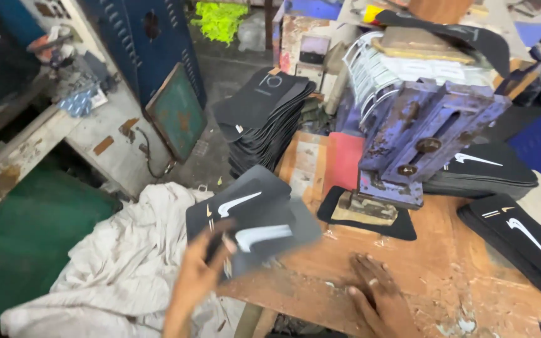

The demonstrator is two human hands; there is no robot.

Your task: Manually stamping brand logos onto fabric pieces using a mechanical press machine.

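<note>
— What is the left hand (198, 275) doing?

— It is gripping two black sole-shaped pieces (248, 219), each bearing a white curved mark, fingers closed on their lower edge. They are blurred, hanging over the left edge of the worktop (433, 263), above a crumpled white cloth (126, 263).

— And the right hand (377, 294)?

— It is lying flat on the wooden worktop, fingers spread open, holding nothing.

— What is sitting near it?

— Just beyond it, a purple metal press (421, 131) is resting with its foot on a single black piece (402, 228). To the right, two stacks of printed black pieces are lying, one nearer (521, 244) and one behind (483, 169).

— Anything further back?

— A tall stack of black pieces (264, 119) is leaning beyond the worktop's far left corner, well apart from both hands. A green framed screen (176, 112) is standing against a blue cabinet (142, 44).
</note>
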